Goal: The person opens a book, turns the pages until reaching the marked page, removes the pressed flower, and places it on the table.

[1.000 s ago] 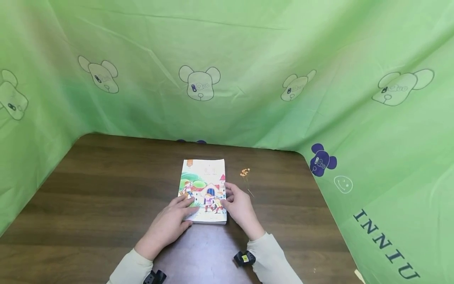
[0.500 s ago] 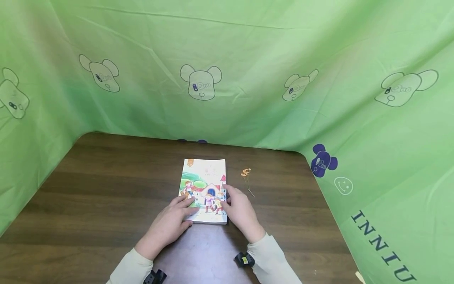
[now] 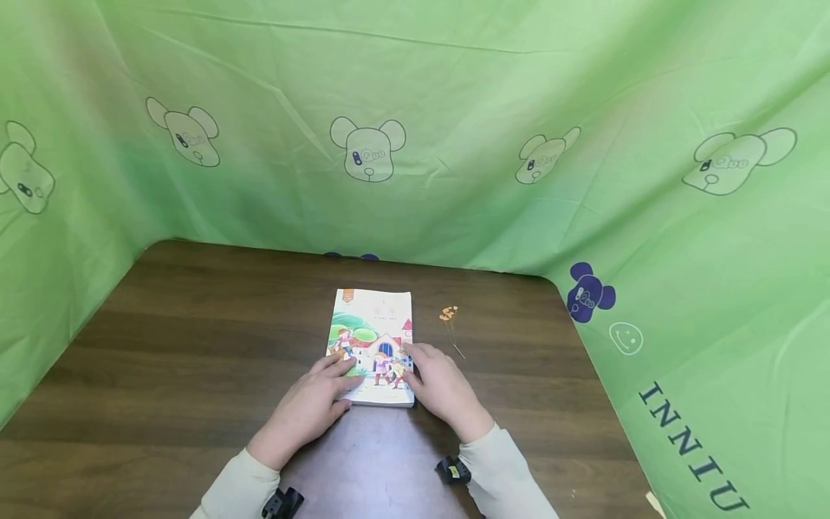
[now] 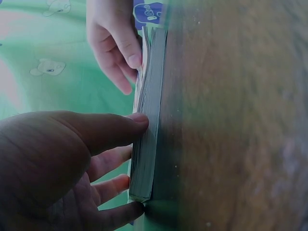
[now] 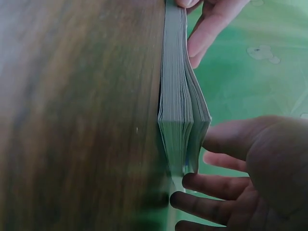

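Note:
A paperback book (image 3: pixel 372 328) with a colourful cartoon cover lies flat on the wooden table. My left hand (image 3: pixel 308 407) rests on its lower left corner, fingers spread over the cover and thumb at the near edge. In the left wrist view that thumb (image 4: pixel 137 120) touches the page edges. My right hand (image 3: pixel 447 389) is at the book's right edge, with fingertips on the cover's margin. The right wrist view shows its thumb against the cover and a fingertip (image 5: pixel 190 179) at the page edges. There a top layer of pages (image 5: pixel 199 115) stands slightly apart from those below.
A small dried sprig with orange flowers (image 3: pixel 449 315) lies right of the book, just beyond my right hand. Green cloth with bear prints (image 3: pixel 369 216) encloses the brown table (image 3: pixel 227 324) at the back and sides. Each wrist carries a small black camera (image 3: pixel 452 470).
My right hand has shifted slightly nearer to me, its fingertips sliding down along the book's right edge and its wrist moving a little right. My left hand stays in place on the cover.

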Available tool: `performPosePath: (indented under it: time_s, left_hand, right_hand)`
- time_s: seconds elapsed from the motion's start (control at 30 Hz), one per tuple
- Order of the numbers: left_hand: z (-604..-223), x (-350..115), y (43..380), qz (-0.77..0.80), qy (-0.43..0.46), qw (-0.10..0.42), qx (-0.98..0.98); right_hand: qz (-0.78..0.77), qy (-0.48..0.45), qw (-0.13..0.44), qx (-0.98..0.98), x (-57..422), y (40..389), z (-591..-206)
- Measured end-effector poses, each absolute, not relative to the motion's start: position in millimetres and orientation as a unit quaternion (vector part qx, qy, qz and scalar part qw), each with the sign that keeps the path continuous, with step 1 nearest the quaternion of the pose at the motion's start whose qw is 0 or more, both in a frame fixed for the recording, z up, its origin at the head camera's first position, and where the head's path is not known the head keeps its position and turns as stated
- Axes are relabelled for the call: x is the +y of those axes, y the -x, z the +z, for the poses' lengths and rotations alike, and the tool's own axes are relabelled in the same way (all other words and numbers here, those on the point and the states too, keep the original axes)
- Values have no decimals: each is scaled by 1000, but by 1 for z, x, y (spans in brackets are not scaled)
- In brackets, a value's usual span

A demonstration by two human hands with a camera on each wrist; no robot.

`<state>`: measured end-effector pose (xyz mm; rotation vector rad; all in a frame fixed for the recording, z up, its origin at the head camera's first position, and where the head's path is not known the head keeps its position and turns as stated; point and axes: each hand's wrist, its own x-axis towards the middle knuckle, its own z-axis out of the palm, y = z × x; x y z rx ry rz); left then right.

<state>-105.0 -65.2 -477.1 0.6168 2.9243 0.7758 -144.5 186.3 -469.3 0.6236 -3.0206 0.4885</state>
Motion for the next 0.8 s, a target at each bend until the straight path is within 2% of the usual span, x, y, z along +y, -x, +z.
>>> performPosePath:
  time_s: [0.8]
  left_hand:
    - [-462, -75, 121, 174, -267, 50, 947]
  right_hand:
    - [64, -313, 19, -948, 206, 149, -466]
